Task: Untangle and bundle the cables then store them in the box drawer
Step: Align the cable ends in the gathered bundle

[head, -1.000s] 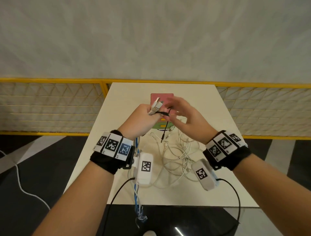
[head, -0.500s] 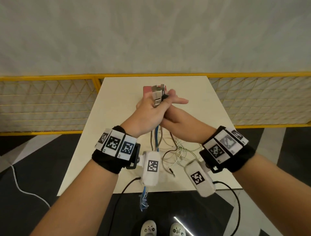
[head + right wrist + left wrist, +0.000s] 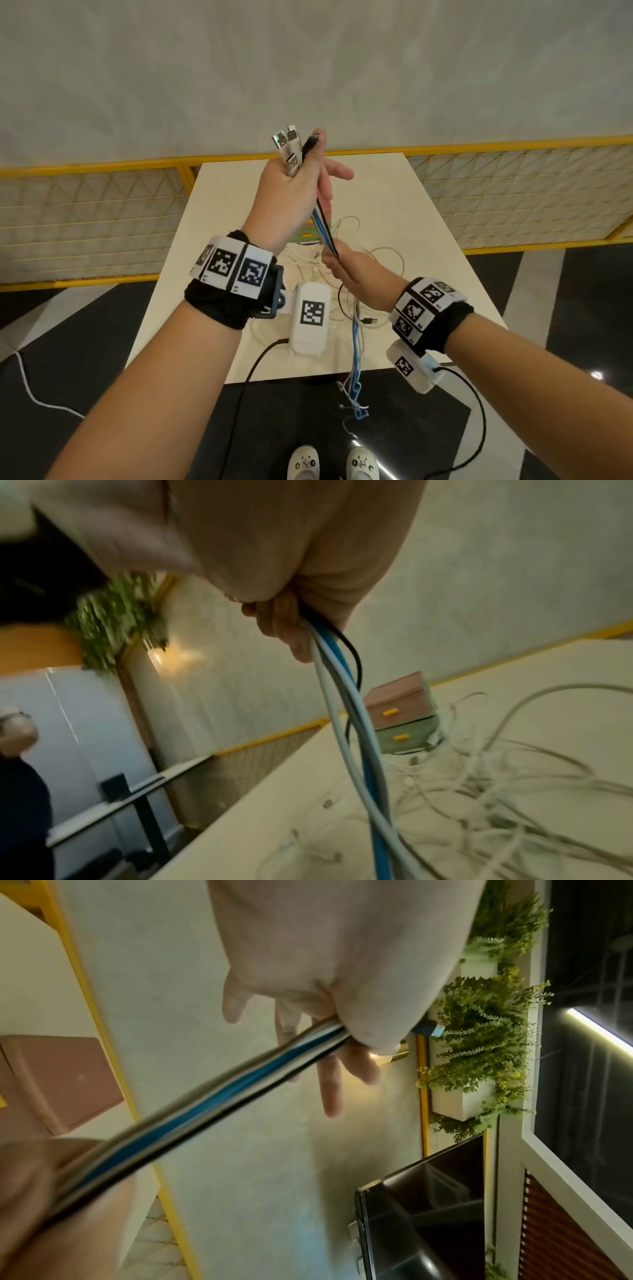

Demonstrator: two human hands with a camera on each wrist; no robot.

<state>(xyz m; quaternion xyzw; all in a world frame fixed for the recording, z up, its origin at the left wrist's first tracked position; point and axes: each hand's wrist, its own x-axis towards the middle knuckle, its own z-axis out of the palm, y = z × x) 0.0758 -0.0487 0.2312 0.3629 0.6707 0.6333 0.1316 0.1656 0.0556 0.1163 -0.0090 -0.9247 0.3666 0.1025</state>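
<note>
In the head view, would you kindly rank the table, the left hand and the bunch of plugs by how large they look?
1. Table, by far the largest.
2. Left hand, gripping the cables; it is raised toward the camera, so nearness enlarges it.
3. Bunch of plugs, sticking out above the fist, clearly the smallest.

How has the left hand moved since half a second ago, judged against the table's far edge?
Yes. The left hand has gone up: the plugs it grips now stand above the far edge of the table, while the right hand holds the cables lower down.
</note>
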